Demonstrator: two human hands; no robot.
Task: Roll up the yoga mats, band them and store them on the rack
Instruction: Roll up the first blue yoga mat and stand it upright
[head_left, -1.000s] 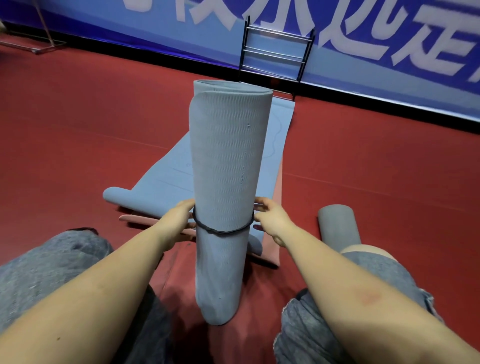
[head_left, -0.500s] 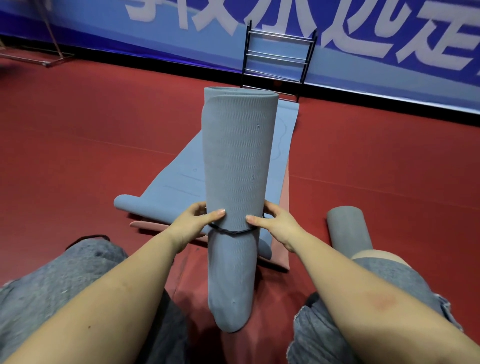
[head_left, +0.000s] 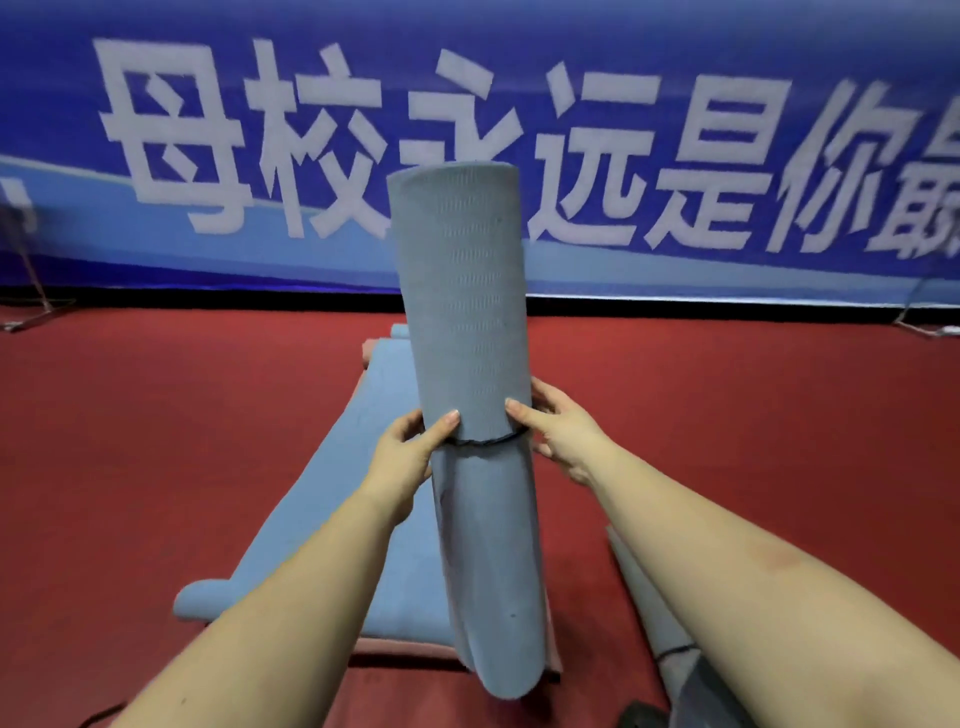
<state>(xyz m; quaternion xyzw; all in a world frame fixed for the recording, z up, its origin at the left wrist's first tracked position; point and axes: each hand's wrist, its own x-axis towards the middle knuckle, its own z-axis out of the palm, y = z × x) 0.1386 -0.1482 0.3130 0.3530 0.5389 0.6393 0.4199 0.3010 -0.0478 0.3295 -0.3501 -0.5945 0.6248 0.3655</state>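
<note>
I hold a rolled grey-blue yoga mat (head_left: 467, 322) upright in front of me, lifted off the red floor. A thin black band (head_left: 483, 441) circles it about midway. My left hand (head_left: 405, 452) grips the roll from the left at the band, thumb across the front. My right hand (head_left: 561, 431) grips it from the right at the same height. The roll hides the rack behind it.
A half-unrolled blue mat (head_left: 374, 452) lies flat on the floor ahead, over a pink mat (head_left: 395, 647) whose edge shows. Another rolled grey mat with a band (head_left: 654, 613) lies at my right. A blue banner wall (head_left: 675, 156) closes off the back.
I have raised the rolled mat higher and my view has tilted up toward the banner. The rack seen earlier is now hidden behind the roll. Both hands keep their grip at the band.
</note>
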